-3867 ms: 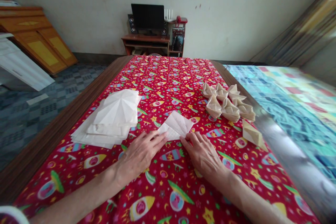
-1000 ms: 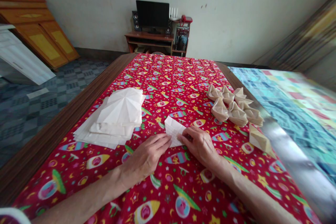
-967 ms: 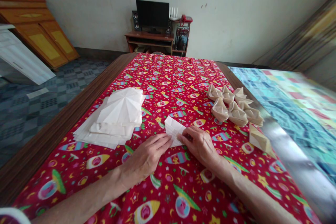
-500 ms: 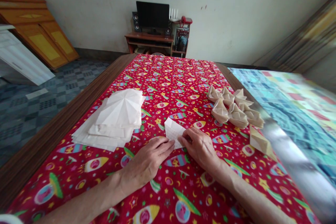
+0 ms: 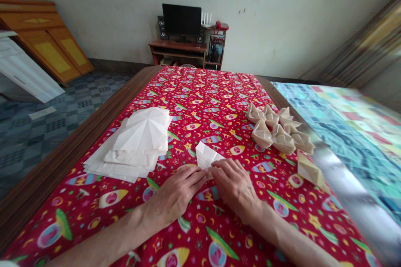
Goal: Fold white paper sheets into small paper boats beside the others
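A small folded white paper (image 5: 205, 155) lies on the red patterned tablecloth (image 5: 206, 91), its near edge under my fingers. My left hand (image 5: 177, 190) rests flat on the cloth, fingers stretched out, tips pressing the paper's lower left edge. My right hand (image 5: 233, 185) lies flat beside it, fingers extended over the paper's lower right part. Both hands almost touch each other. A stack of creased white sheets (image 5: 134, 142) sits to the left of my left hand.
Several folded beige paper boats (image 5: 277, 131) are grouped at the right of the table, with one more folded piece (image 5: 308, 169) near the right edge. The table's wooden edge (image 5: 72, 150) runs along the left. A desk with a monitor (image 5: 181, 18) stands at the far wall.
The paper has been folded smaller, from a wide shape to a narrow pointed one. Both hands have drawn closer together and now press flat on its near edge.
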